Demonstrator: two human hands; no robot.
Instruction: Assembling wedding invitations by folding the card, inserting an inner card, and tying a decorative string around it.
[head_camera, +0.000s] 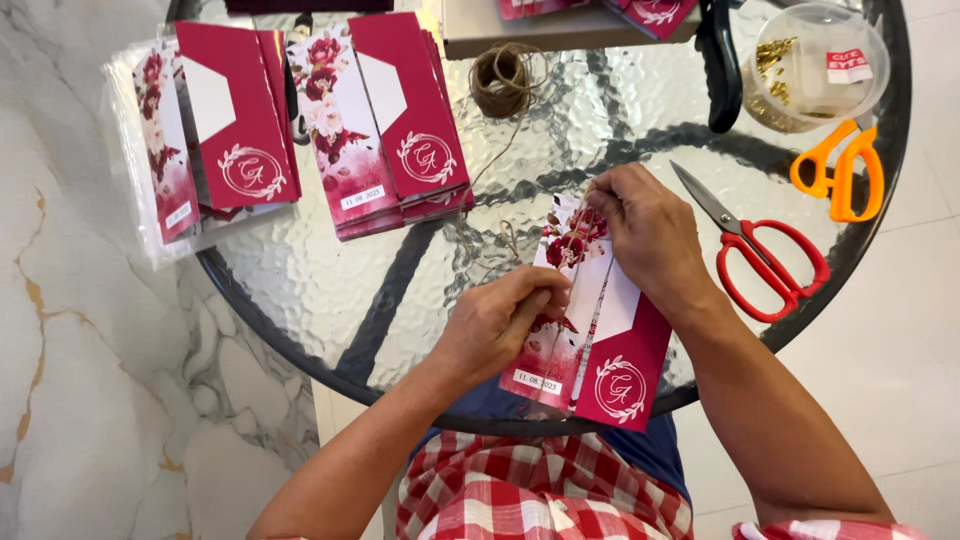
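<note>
Two stacks of glossy crimson cards (300, 125) lie far left on your pebbled glass bench (330, 290). Your left hand (495, 325) pinches shut on the card (590, 320) at its near left edge, the card's long axis running away from you; your right hand (645, 235) closes its grip on the far end (twine (503, 80) beyond). Red scissors (765, 255) lie right.

Folded crimson card (600, 340) with rose print and white panel lies slanted at the glass table's near edge, thin twine (508, 240) seemingly at its top.
</note>
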